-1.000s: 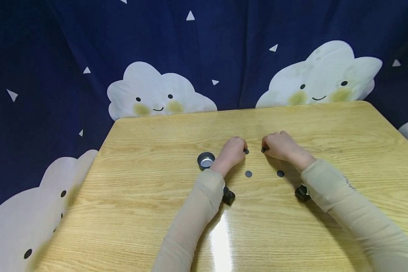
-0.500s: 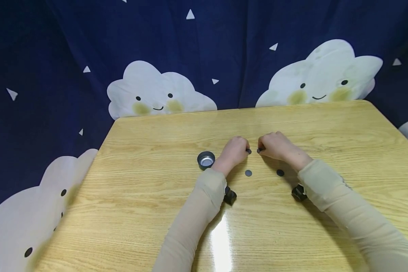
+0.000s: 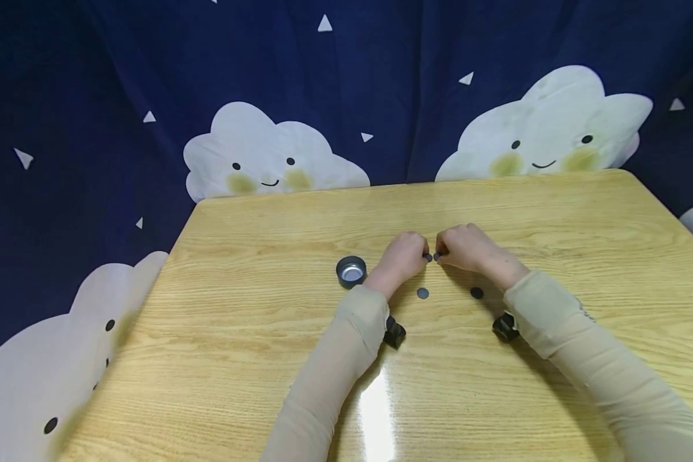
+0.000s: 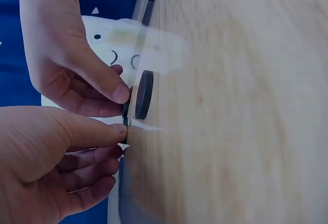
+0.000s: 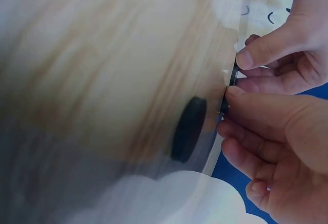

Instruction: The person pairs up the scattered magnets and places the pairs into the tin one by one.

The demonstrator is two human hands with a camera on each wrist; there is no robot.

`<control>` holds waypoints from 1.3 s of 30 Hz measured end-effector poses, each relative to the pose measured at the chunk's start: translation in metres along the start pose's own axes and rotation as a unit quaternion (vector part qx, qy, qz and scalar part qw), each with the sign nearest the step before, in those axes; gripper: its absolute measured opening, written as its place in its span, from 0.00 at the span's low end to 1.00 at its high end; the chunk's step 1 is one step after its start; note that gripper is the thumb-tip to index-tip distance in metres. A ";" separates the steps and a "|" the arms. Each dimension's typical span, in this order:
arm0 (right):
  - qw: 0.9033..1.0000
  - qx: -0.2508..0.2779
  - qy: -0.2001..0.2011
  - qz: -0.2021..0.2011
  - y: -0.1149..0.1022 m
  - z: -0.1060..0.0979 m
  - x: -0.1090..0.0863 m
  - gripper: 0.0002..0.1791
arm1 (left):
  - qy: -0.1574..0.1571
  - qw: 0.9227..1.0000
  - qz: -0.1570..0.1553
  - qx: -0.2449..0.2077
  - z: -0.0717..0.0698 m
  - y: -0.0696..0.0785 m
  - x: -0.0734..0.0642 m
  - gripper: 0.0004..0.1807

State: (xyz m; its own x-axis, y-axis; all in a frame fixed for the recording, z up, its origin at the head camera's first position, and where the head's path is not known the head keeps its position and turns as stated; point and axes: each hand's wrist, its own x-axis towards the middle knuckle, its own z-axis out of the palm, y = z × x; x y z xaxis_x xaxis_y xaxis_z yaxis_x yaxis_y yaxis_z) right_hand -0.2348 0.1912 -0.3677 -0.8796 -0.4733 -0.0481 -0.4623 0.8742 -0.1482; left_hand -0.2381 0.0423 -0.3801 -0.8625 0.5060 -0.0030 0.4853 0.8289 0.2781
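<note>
Between thumb and fingers my left hand (image 3: 401,258) pinches a small black disc (image 3: 428,258) at the tabletop. Close to its right, my right hand (image 3: 469,248) pinches a second black disc (image 3: 437,256) the same way. In the head view a sliver of a gap shows between the discs; the wrist views show them edge to edge, so I cannot tell if they touch. Fingers cover most of both. Nearer to me lie two loose discs, a grey one (image 3: 423,293) left and a black one (image 3: 476,293) right. One loose disc (image 4: 145,95) shows large in the left wrist view.
A round dark tin with a shiny metal inside (image 3: 351,272) stands left of my left hand. Below the wrists hang black camera mounts (image 3: 394,333). The wooden table (image 3: 237,308) ends at the back against a dark blue curtain (image 3: 404,96) with clouds.
Both hands have slid toward each other with their discs, the right hand leftward and the left hand slightly rightward. The gap between the held discs has narrowed. Loose discs and tin stay put.
</note>
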 end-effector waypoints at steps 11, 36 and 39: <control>1.000 -0.002 -0.002 0.002 0.001 0.000 0.000 0.07 | -0.002 1.000 0.001 -0.008 0.002 0.000 0.001 0.04; 1.000 0.004 0.001 -0.011 -0.002 0.003 0.000 0.05 | 0.005 1.000 0.014 -0.004 0.002 -0.001 0.001 0.05; 1.000 0.009 0.002 -0.011 -0.002 0.002 0.000 0.05 | 0.004 1.000 0.014 -0.004 0.002 -0.002 0.001 0.05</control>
State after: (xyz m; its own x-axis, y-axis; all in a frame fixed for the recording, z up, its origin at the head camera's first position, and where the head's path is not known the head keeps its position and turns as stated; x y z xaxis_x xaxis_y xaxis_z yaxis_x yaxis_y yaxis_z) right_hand -0.2341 0.1893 -0.3697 -0.8693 -0.4926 -0.0413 -0.4802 0.8613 -0.1661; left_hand -0.2392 0.0415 -0.3823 -0.8496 0.5272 0.0125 0.5082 0.8122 0.2866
